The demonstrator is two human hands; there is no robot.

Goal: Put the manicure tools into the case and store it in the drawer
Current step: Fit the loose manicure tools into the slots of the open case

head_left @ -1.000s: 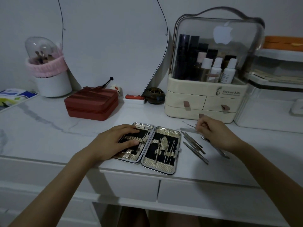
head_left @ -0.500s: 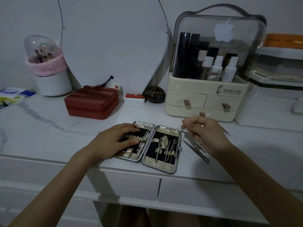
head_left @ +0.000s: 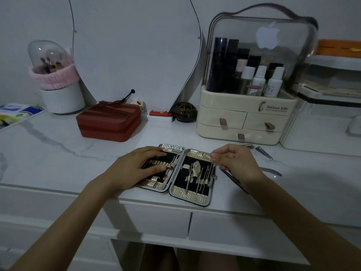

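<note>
The manicure case (head_left: 190, 198) lies open like a book near the table's front edge, silver-rimmed with black lining, several metal tools strapped into both halves. My left hand (head_left: 134, 169) rests flat on the left half, fingers straight. My right hand (head_left: 234, 161) hovers at the right half's outer edge and pinches a thin metal tool (head_left: 214, 167) between thumb and fingertips, its lower end down by the case lining. Loose tools lie on the table to the right: dark tweezers (head_left: 232, 178) partly under my wrist, a silver tool (head_left: 272, 170) and a pointed one (head_left: 262, 151).
Two white drawers (head_left: 156, 222) sit shut under the tabletop. A cream cosmetic organiser (head_left: 244, 114) stands behind my right hand, a red zip box (head_left: 109, 122) behind my left. A mirror (head_left: 132, 45) leans on the wall, a white brush cup (head_left: 62, 98) far left.
My right hand lifted a thin tool from the loose pile and carried it left to the case's right half. My left hand stayed on the left half.
</note>
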